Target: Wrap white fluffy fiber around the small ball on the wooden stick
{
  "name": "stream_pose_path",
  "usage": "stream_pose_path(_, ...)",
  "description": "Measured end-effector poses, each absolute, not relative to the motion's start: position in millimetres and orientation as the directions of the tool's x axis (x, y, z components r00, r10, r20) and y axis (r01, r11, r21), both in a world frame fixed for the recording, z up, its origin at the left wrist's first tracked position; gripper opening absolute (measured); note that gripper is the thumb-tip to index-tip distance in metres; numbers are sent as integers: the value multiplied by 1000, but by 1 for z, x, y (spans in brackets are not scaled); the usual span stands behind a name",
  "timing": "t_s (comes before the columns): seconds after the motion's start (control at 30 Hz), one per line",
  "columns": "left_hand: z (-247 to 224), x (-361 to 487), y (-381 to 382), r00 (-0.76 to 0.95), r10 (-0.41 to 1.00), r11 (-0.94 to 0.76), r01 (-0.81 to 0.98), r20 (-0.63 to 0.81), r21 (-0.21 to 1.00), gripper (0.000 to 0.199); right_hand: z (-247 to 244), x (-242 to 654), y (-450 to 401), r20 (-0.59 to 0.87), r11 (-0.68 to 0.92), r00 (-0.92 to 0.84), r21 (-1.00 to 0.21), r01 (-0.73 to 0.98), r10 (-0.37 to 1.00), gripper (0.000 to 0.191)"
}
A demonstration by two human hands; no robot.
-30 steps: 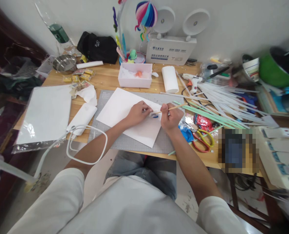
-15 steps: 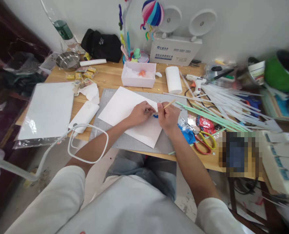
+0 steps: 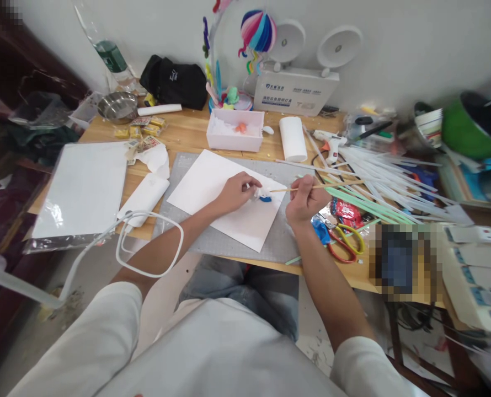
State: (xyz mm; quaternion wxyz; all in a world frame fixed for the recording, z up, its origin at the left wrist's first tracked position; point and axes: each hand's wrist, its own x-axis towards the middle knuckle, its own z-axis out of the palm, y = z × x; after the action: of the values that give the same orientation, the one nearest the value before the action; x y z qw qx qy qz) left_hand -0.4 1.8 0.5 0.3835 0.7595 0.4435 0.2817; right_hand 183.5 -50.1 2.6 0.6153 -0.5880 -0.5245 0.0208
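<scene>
My right hand (image 3: pixel 307 199) is closed around a thin wooden stick (image 3: pixel 339 184), whose tip points left toward a small white piece (image 3: pixel 263 192). The fingers of my left hand (image 3: pixel 239 193) are bent together at the left side of that white piece and pinch it. Just below it a small blue piece (image 3: pixel 266 199) shows; whether the two are joined I cannot tell. Under both hands lies a white sheet of paper (image 3: pixel 204 184), tilted on a grey cutting mat (image 3: pixel 179 234).
Behind the paper stand a pale box (image 3: pixel 233 142) and a white roll (image 3: pixel 293 138). To the right are scissors (image 3: pixel 345 242), a glue gun (image 3: pixel 332 144) and many translucent strips (image 3: pixel 390 171). A white power bank (image 3: pixel 146 193) with a looped cable (image 3: pixel 181 242) lies left.
My right hand has drawn back to the right with the wooden stick, which now lies nearly level. The white and blue pieces show more; my left hand stays almost in place.
</scene>
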Motion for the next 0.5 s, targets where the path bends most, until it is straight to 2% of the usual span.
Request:
stream_pose_path(0.13,18,-17,26,302,933,-329,505,194,798,23,4,185,-45,541,268,547,-823,501,639,60)
stream_pose_path(0.27,48,-40,73,274,914,-399,743,299,538,23,5,186,-43,511,255,556,-843,474,656,60)
stream_pose_path(0.37,64,-48,112,255,932,-342,856,258,388,27,2,185,-44,547,247,499,-801,545,673,61)
stream_pose_path(0.5,66,-37,155,237,958,-282,883,162,374,19,-2,185,-45,596,252,426,-737,627,681,62)
